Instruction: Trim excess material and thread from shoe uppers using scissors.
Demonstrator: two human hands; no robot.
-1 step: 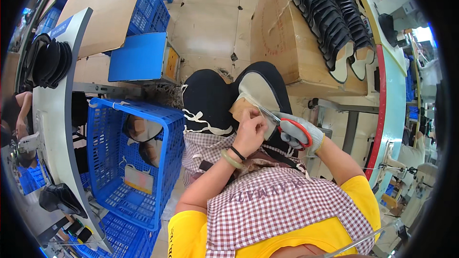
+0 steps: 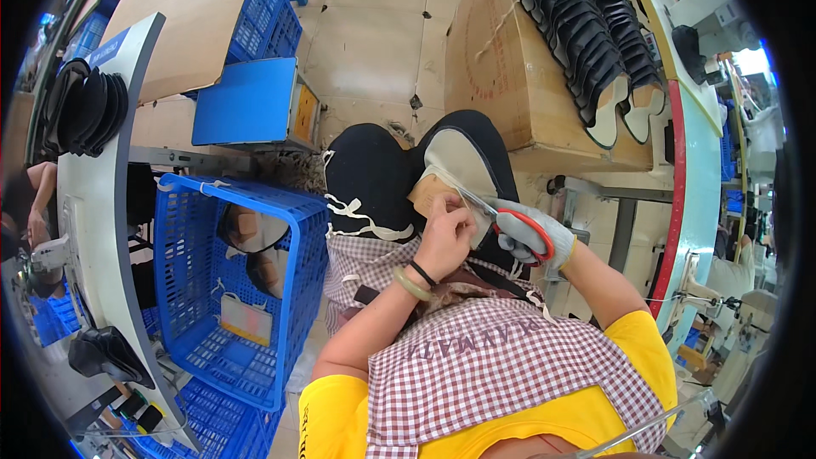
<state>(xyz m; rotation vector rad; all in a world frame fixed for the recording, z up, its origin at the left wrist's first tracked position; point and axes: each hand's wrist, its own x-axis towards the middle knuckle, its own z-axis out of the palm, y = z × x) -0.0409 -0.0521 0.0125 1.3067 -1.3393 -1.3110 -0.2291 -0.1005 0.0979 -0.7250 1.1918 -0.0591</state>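
Observation:
A shoe upper (image 2: 457, 157) lies over my right thigh, showing a pale beige oval underside with a dark rim and a tan heel part (image 2: 427, 194). My left hand (image 2: 448, 231) is closed in a pinch at its heel end, with a thin pale strand by the fingertips. In a grey glove, my right hand (image 2: 557, 242) grips red-handled scissors (image 2: 533, 221). Their metal blades point up and left, against the shoe's edge close to my left fingers. Whether the blades are parted is hard to make out.
On the left stands a blue plastic basket (image 2: 289, 289) with several shoe pieces inside. A large cardboard box (image 2: 484, 59) at the far right bears rows of black shoe uppers (image 2: 565, 42). White workbenches (image 2: 89, 229) flank me, and a blue board (image 2: 242, 102) sits ahead left.

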